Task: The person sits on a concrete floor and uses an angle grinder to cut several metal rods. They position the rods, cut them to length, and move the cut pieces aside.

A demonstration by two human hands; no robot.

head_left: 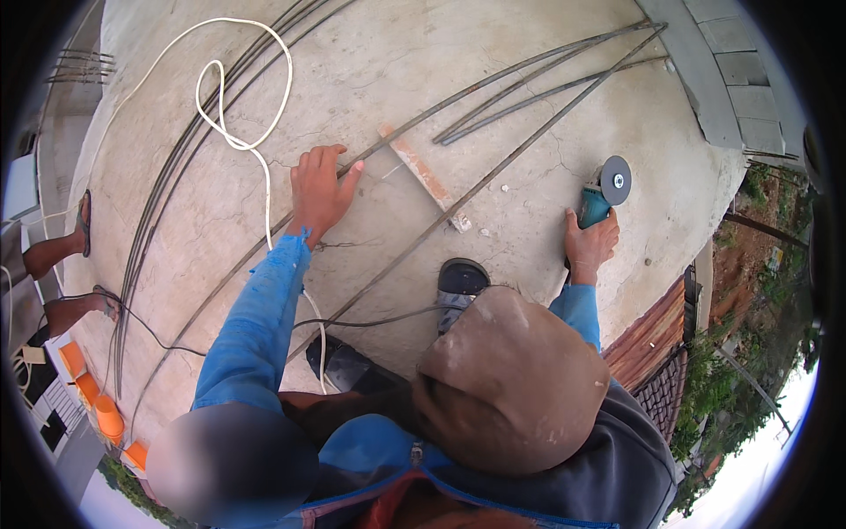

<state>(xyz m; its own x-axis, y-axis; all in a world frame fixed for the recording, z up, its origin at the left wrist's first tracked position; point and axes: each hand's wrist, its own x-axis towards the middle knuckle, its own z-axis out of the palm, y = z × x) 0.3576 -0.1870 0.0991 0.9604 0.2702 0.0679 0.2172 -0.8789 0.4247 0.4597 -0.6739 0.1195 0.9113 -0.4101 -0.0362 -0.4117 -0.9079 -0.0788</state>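
My left hand (pixel 321 190) is closed over a long steel rod (pixel 467 86), which passes between the thumb and the fingers. The rod runs from the far right to the near left across the concrete. In my right hand (pixel 591 243) is a green angle grinder (pixel 596 204), held by its body. Its grey disc (pixel 615 180) faces up and stands apart from the rods. A second steel rod (pixel 520 148) lies slantwise between my hands. Both rods cross a worn wooden strip (pixel 426 176) on the floor.
A looped white cable (pixel 288 78) and a bundle of dark rods (pixel 179 150) lie at left. A black cord (pixel 379 322) passes by my shoes (pixel 461 284). Another person's feet (pixel 85 225) are at far left, near orange containers (pixel 108 418). The slab edge drops away at right.
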